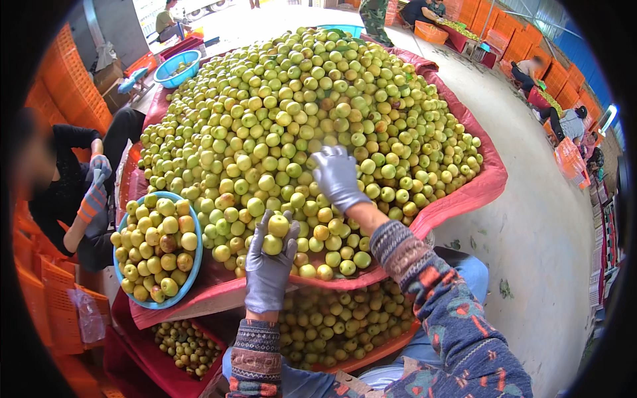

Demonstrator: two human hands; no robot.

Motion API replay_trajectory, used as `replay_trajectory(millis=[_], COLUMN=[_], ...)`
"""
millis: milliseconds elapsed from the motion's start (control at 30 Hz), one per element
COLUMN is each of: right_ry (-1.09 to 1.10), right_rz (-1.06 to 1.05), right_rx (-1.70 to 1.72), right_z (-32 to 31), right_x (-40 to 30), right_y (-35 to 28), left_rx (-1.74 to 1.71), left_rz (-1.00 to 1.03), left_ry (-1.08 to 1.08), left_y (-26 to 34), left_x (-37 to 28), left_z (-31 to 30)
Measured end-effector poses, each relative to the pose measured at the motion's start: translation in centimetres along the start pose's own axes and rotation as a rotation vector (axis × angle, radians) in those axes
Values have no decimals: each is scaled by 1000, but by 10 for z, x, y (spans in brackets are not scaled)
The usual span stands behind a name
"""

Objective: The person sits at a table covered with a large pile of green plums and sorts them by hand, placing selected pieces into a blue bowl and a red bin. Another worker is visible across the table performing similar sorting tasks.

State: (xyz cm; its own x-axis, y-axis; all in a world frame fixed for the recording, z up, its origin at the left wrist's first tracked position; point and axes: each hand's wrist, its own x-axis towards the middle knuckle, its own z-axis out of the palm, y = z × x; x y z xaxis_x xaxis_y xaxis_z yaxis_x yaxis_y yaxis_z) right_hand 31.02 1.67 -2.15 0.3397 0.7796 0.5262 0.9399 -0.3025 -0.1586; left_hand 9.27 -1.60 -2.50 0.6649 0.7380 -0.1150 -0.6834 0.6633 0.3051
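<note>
A large heap of round green-yellow fruits (278,119), jujubes by their look, covers a table lined with red cloth (470,199). My left hand (268,278), in a grey glove, is palm up at the near edge, cupping two fruits (278,226). Farther in, my right hand (337,176), also gloved in grey, reaches palm down onto the heap. Its fingertips are bent down among the fruits, so whether it grips one is hidden. Left of my left hand, a blue basin (199,248) full of fruits, some with brown patches, sits on the table's corner.
Below the table edge stand an orange crate (371,355) of fruits and a dark red-lined container (149,365) with smaller ones. Another blue basin (161,74) sits at the far left. A gloved co-worker (64,184) sits left, near stacked orange crates (74,79). Other people work at the far right.
</note>
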Motion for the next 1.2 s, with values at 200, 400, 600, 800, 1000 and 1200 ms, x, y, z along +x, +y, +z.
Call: replay_trajectory(millis=[200,400,600,800,1000,1200], right_ry=[-249,186,-155,-326,-385,-253], right_rz=[101,327,296,175,452,91], right_rx=[205,343,216,181,1271,1300], right_z=[21,-4,6,17,-14,-25], right_x=[15,55,105,94,38,-41], right_y=[42,74,111,73,33,-41], left_rx=[57,153,157,562,-39,-18], left_rz=[-109,-68,-79,39,-71,83], left_ry=[-78,66,73,56,99,70], left_y=[-3,-2,-2,-12,-6,-13], left_x=[-1,-11,-8,-4,-3,4], left_z=[11,20,17,7,7,9])
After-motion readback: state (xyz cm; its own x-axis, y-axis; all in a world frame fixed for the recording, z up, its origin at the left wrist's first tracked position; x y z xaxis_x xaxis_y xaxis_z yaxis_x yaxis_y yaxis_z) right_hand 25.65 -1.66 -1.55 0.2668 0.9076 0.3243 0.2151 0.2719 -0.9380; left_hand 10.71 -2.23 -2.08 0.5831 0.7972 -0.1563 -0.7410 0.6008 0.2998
